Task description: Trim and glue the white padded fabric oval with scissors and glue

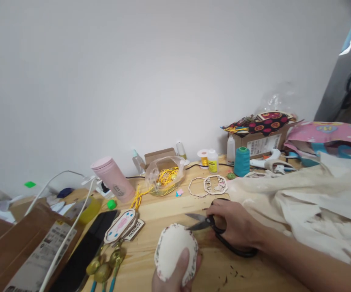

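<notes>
My left hand (178, 271) grips an oval white padded piece (175, 247) with a patterned edge, its thumb pressed on the pale face. To the right, my right hand (231, 223) is closed around the black handles of a pair of scissors (204, 223). The two blades are spread apart, and the lower blade's tip is close to the upper right rim of the padded piece; whether it touches I cannot tell. Small dark scraps (231, 275) lie on the wooden table (145, 259) below the scissors.
A pink tumbler (114, 178), a black phone (87, 251), gold bells (104, 269) and a cardboard box (35, 239) stand or lie left. Behind are a bag of yellow cords (167, 176), wooden cutouts (215, 185), a glue bottle (212, 161) and a teal thread cone (241, 162). Cream cloth (309, 198) covers the right.
</notes>
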Motion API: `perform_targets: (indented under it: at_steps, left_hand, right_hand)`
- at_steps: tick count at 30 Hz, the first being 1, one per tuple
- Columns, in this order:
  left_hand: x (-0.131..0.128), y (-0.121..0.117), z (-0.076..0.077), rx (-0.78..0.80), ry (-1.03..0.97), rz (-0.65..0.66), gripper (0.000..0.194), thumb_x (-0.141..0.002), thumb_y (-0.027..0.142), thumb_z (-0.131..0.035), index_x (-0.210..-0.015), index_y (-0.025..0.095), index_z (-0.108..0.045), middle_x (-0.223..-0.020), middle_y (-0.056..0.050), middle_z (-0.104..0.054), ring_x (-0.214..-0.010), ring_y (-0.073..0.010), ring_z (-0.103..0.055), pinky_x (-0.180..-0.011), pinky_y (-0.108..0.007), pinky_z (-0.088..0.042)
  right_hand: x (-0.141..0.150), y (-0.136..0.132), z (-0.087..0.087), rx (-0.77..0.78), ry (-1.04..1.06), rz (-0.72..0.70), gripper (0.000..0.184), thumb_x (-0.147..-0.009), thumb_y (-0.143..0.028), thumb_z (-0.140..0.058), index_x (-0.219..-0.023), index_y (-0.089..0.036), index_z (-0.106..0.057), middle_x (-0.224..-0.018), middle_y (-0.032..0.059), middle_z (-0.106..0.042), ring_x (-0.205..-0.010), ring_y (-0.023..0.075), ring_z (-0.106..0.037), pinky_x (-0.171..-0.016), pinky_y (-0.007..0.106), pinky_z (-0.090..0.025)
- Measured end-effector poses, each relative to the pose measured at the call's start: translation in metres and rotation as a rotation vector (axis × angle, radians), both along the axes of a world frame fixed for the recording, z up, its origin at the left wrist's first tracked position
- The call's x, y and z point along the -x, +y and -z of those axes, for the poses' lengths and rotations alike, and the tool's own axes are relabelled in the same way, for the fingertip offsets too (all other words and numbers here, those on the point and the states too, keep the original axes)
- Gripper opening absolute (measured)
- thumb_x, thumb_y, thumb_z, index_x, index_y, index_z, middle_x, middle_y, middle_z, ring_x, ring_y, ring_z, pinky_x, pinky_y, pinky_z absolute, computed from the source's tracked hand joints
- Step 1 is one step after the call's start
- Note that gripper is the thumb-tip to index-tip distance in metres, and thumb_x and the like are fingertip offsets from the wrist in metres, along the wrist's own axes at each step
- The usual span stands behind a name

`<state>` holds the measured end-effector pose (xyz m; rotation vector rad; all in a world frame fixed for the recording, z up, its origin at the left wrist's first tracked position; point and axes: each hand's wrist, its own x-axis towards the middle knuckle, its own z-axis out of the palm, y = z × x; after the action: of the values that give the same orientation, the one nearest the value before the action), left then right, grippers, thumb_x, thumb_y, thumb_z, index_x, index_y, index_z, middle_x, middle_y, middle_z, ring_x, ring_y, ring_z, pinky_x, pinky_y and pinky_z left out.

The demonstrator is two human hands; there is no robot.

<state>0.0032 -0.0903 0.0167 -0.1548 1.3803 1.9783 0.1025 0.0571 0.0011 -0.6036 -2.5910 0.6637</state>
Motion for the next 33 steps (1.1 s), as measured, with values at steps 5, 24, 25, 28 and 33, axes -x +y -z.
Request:
perform_targets:
  at_steps: [5, 24, 25, 28, 33]
  left_hand:
    - [0.0, 0.014, 0.0, -0.016, 0.005, -0.026, 0.05, -0.063, -0.005, -0.055, -0.108, 0.015, -0.05, -0.057, 0.0, -0.066, -0.057, -0.0164, -0.065, -0.056, -0.03, -0.055]
    - [-0.002, 0.01, -0.003, 0.004, -0.007, -0.054, 0.047, -0.069, -0.006, -0.051, -0.11, 0.016, -0.049, -0.057, 0.0, -0.067, -0.058, -0.0163, -0.065, -0.057, -0.03, -0.055]
    - [-0.002, 0.011, -0.003, 0.001, -0.007, -0.06, 0.046, -0.068, -0.006, -0.051, -0.109, 0.016, -0.049, -0.058, 0.0, -0.067, -0.058, -0.0163, -0.065, -0.055, -0.03, -0.055]
    - [0.0, 0.011, -0.003, 0.012, -0.008, -0.056, 0.043, -0.067, -0.006, -0.052, -0.104, 0.015, -0.051, -0.059, -0.001, -0.068, -0.057, -0.0164, -0.065, -0.054, -0.03, -0.055]
    - [0.003, 0.008, -0.003, 0.02, -0.003, -0.029, 0.032, -0.069, -0.003, -0.051, -0.095, 0.014, -0.053, -0.06, -0.003, -0.069, -0.056, -0.0169, -0.065, -0.055, -0.03, -0.055]
  right_hand:
    - [0.0, -0.004, -0.003, -0.054, -0.046, -0.035, 0.02, -0.057, -0.025, -0.061, -0.077, -0.022, -0.059, -0.075, 0.0002, -0.056, -0.067, 0.0148, -0.05, -0.056, 0.022, -0.033]
    - [0.0, -0.004, -0.002, -0.022, -0.053, -0.011, 0.019, -0.058, -0.028, -0.062, -0.077, -0.022, -0.06, -0.074, 0.0002, -0.056, -0.065, 0.0144, -0.049, -0.056, 0.022, -0.033]
    - [0.0, -0.004, -0.002, -0.027, -0.063, -0.01, 0.019, -0.058, -0.028, -0.062, -0.076, -0.022, -0.06, -0.073, 0.0, -0.055, -0.064, 0.0143, -0.049, -0.056, 0.022, -0.033]
    - [0.002, -0.004, -0.002, -0.035, -0.078, 0.007, 0.02, -0.058, -0.033, -0.063, -0.075, -0.022, -0.06, -0.073, 0.0004, -0.056, -0.065, 0.0149, -0.05, -0.056, 0.022, -0.033]
    - [0.004, -0.005, -0.004, -0.026, -0.094, 0.042, 0.024, -0.058, -0.039, -0.064, -0.075, -0.022, -0.06, -0.075, 0.0011, -0.058, -0.068, 0.0161, -0.051, -0.056, 0.023, -0.032]
